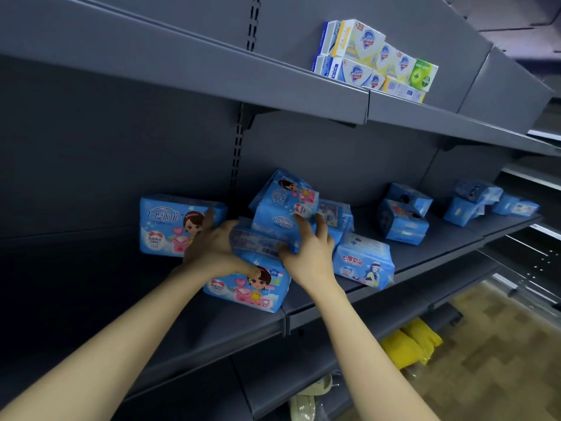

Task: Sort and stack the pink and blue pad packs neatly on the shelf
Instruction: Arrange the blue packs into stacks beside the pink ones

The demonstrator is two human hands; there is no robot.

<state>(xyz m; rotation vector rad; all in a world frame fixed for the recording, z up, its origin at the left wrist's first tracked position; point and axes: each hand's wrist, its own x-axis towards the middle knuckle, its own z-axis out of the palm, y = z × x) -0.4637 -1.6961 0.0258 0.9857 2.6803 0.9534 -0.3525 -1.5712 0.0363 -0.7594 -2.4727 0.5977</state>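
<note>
Both my hands grip one blue pad pack lying back side up in the middle of a loose pile on the grey shelf. My left hand holds its left end, my right hand its right end. Under it lies a blue-and-pink pack with a cartoon girl. Behind it two more packs lean on each other. An upright pack stands to the left, touching nothing else. A blue pack with a hatted figure stands right of my right hand.
Further right on the same shelf are two stacked blue packs and a small heap of blue packs. Soap boxes sit on the shelf above. Yellow items lie on a lower shelf. The shelf's left part is bare.
</note>
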